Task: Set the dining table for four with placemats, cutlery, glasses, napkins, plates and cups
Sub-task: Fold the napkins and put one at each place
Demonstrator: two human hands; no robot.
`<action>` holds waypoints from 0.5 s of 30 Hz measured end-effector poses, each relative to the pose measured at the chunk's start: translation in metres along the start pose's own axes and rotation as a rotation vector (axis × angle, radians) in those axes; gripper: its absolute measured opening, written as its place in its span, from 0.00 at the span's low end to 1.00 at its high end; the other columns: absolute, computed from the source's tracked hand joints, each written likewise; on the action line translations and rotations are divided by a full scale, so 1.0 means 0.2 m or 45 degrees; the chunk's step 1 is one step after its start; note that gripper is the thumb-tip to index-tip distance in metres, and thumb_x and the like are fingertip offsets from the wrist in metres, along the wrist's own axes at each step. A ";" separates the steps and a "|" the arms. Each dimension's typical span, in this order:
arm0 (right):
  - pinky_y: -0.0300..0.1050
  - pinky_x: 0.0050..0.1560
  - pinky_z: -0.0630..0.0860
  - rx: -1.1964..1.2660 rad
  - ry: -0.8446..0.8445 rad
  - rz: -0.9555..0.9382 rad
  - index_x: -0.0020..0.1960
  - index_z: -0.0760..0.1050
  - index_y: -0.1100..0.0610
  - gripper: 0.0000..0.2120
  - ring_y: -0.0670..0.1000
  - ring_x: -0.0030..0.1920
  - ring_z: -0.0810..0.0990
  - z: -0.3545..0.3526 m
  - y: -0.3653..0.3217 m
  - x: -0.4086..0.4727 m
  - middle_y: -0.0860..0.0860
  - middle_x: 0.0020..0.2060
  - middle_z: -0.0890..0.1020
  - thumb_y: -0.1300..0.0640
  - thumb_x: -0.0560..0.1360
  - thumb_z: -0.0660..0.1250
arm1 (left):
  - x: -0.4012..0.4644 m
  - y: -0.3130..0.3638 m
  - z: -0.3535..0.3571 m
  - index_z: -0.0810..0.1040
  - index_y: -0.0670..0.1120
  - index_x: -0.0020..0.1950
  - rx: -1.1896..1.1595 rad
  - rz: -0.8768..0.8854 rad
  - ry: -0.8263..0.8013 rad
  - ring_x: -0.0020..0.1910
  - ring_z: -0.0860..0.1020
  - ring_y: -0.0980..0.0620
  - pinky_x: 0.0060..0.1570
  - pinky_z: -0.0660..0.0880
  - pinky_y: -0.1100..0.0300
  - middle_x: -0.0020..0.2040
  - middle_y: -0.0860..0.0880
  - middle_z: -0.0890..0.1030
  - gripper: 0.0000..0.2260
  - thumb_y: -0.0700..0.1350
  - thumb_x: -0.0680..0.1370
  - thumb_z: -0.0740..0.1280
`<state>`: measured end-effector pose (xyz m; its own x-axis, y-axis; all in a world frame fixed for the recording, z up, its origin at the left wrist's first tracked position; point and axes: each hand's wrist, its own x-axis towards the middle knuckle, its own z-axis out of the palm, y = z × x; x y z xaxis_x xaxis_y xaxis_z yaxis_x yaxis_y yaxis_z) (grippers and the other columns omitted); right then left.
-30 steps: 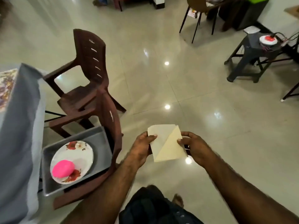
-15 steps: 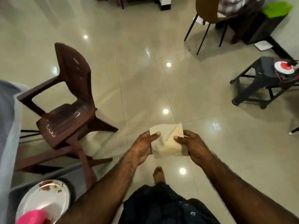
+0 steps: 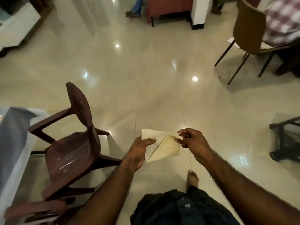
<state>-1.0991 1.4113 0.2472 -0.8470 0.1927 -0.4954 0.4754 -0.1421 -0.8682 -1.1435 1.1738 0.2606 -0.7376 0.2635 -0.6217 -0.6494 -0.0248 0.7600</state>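
Note:
A cream paper napkin (image 3: 164,147), partly folded into a triangle, hangs in front of me over the tiled floor. My left hand (image 3: 140,150) pinches its left side with the thumb on top. My right hand (image 3: 193,141) pinches the napkin's upper right corner between thumb and fingertips. At the far left edge shows a corner of the dining table (image 3: 11,137) under a grey cloth. No plates, cups or cutlery are in view.
A brown plastic chair (image 3: 73,143) stands beside the table, and the arm of a second one (image 3: 35,208) shows at bottom left. A tan chair (image 3: 250,30) stands at top right, a dark stool (image 3: 285,140) at right. My bare foot (image 3: 192,177) is on the glossy floor.
The view has swung up and right, so the tray with the plate and pink cup has left the frame. My right hand has shifted to pinch the napkin's top right corner.

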 end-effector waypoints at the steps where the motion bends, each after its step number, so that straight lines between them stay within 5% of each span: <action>1: 0.46 0.42 0.76 -0.027 -0.037 -0.004 0.51 0.83 0.60 0.10 0.50 0.40 0.81 0.01 -0.08 0.11 0.54 0.40 0.82 0.69 0.71 0.79 | 0.06 0.08 0.01 0.82 0.36 0.64 -0.037 0.011 0.062 0.60 0.83 0.34 0.63 0.78 0.39 0.61 0.34 0.84 0.16 0.40 0.77 0.73; 5: 0.49 0.43 0.77 -0.163 -0.244 -0.001 0.46 0.83 0.57 0.07 0.52 0.39 0.82 0.11 -0.47 0.57 0.55 0.41 0.85 0.64 0.72 0.79 | 0.30 0.40 0.01 0.83 0.39 0.61 -0.261 0.008 0.336 0.57 0.84 0.36 0.59 0.81 0.39 0.56 0.38 0.86 0.14 0.41 0.77 0.75; 10: 0.53 0.44 0.76 -0.338 -0.469 -0.024 0.44 0.83 0.58 0.07 0.55 0.41 0.81 0.40 -0.85 1.14 0.57 0.40 0.85 0.69 0.75 0.73 | 0.68 0.75 -0.16 0.83 0.41 0.61 -0.496 0.042 0.377 0.56 0.84 0.37 0.62 0.79 0.34 0.57 0.38 0.86 0.12 0.41 0.79 0.74; 15: 0.54 0.46 0.77 -0.373 -0.463 0.136 0.52 0.81 0.63 0.12 0.56 0.40 0.81 0.76 -1.10 1.72 0.57 0.40 0.85 0.67 0.71 0.78 | 1.20 1.11 -0.47 0.82 0.44 0.65 -0.592 -0.066 0.523 0.59 0.84 0.39 0.64 0.79 0.37 0.56 0.44 0.88 0.18 0.51 0.79 0.75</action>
<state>-1.5317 1.3615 0.2723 -0.7933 -0.1677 -0.5853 0.5670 0.1468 -0.8106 -1.4816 1.1409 0.2619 -0.6536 -0.1146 -0.7481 -0.6309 -0.4634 0.6223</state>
